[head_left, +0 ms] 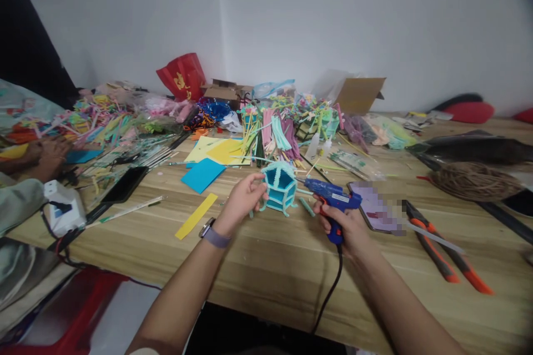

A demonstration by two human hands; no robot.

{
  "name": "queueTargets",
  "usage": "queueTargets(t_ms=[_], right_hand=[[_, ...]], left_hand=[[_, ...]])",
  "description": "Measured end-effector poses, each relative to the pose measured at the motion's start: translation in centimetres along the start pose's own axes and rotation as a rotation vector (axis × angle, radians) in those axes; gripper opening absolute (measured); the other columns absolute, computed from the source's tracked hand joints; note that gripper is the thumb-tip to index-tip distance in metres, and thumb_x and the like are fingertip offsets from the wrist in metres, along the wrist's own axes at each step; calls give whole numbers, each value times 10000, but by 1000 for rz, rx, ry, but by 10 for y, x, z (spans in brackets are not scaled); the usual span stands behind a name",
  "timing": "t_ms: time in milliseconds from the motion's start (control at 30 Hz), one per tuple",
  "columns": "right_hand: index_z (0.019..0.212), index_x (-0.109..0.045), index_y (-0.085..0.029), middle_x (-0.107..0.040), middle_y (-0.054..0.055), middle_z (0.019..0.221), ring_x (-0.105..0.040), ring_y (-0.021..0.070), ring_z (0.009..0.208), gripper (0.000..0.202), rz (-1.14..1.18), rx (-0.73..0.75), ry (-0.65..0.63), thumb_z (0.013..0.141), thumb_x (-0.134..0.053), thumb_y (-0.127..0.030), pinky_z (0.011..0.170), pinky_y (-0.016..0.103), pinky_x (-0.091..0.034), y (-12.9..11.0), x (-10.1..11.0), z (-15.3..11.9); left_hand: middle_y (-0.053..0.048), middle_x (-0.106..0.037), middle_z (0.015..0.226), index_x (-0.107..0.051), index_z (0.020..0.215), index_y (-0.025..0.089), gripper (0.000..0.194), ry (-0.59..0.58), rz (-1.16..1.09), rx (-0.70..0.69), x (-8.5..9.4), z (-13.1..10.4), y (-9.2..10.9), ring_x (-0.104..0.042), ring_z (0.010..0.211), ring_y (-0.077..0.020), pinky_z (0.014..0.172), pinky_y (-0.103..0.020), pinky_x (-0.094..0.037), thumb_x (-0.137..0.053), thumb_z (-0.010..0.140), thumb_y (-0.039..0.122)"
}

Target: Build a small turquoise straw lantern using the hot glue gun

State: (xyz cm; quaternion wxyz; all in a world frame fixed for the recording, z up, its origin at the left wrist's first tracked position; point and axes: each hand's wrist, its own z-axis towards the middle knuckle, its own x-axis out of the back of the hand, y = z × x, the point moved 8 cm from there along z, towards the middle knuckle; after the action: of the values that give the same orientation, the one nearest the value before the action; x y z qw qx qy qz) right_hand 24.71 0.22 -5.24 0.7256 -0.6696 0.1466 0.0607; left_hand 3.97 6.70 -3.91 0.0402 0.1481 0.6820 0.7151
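A small turquoise lantern-like frame [280, 187] with blue inner panels stands on the wooden table [266, 266]. My left hand [245, 199] pinches its left edge between thumb and fingers. My right hand [341, 227] is wrapped round the handle of a blue glue gun [333, 194], whose nozzle points left at the frame's upper right side. Whether the nozzle touches the frame cannot be made out. A short turquoise piece [307, 207] lies between the frame and the glue gun.
Orange-handled pliers [441, 249] and a phone [377, 208] lie right. Yellow strip [195, 216] and blue sheets [203, 175] lie left. Craft stems [277, 133] are heaped behind. Another person's hands [52, 158] and a white power adapter [64, 208] are far left.
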Motion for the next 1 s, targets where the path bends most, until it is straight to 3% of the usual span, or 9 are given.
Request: queueTargets(t_ms=[100,167,300,400,467,567,667,800,1000], right_hand=[[856,-671,-164,-637,1,680,-421,61,414,333,-53,-31,-15,628,-778,-382,370,207,-325,5,1,-2],[815,-666,-159,-631,5,667,-419,63,422,312,-69,-39,-16,642,-768,-398,378,209,-329,6,2,-3],[845,-672,-159,-629,-1,677,-423,57,429,325,-17,-20,14,642,-775,-391,388,199,-333,4,6,-2],[898,-674,-159,-638,2,692,-426,58,426,368,-12,-17,46,624,-786,-377,382,201,-335,2,8,-1],[887,-670,-160,-639,4,687,-427,62,425,364,-28,-14,55,620,-783,-380,382,206,-345,0,9,-2],[883,-667,-161,-639,3,680,-425,64,421,375,-38,0,68,610,-782,-391,379,211,-348,-3,11,-1],[880,-668,-160,-643,5,684,-432,67,415,380,-53,8,74,608,-782,-400,372,212,-335,-3,13,0],[867,-668,-159,-647,2,676,-438,66,415,365,-81,10,69,621,-782,-403,385,211,-349,-2,15,0],[784,-658,-156,-659,17,649,-438,70,395,355,-159,-27,68,604,-779,-438,367,212,-315,2,17,1]], left_hand=[[16,-652,648,-409,1336,178,645,-196,60,105,-18,2,0,-445,368,-68,401,-189,-280,-634,770,390],[13,-638,664,-411,1337,200,645,-224,136,119,-20,4,4,-499,420,-93,432,-202,-318,-647,763,379],[-47,-596,876,-610,1116,231,479,68,525,-114,-3,10,27,-610,812,-214,723,-325,-474,-744,681,381],[-98,-520,1144,-658,980,234,423,228,663,-227,-7,6,34,-458,1195,-326,990,-456,-386,-800,622,409],[-113,-462,1228,-639,964,208,424,337,662,-260,-11,1,36,-379,1268,-346,1034,-489,-344,-809,620,388],[-114,-457,1186,-598,1042,183,356,521,634,-428,-16,-16,53,-441,1195,-281,1024,-434,-371,-728,736,309],[-104,-499,1083,-634,1065,209,294,417,761,-478,-36,-21,60,-506,1069,-265,968,-430,-415,-648,815,363],[-140,-394,1375,-679,1067,260,384,373,943,-445,-48,-19,53,-322,1287,-404,1048,-588,-297,-662,770,502],[-82,-355,1465,-709,973,241,185,294,847,-449,-50,-6,33,-179,1402,-351,1124,-571,-220,-611,837,321]])
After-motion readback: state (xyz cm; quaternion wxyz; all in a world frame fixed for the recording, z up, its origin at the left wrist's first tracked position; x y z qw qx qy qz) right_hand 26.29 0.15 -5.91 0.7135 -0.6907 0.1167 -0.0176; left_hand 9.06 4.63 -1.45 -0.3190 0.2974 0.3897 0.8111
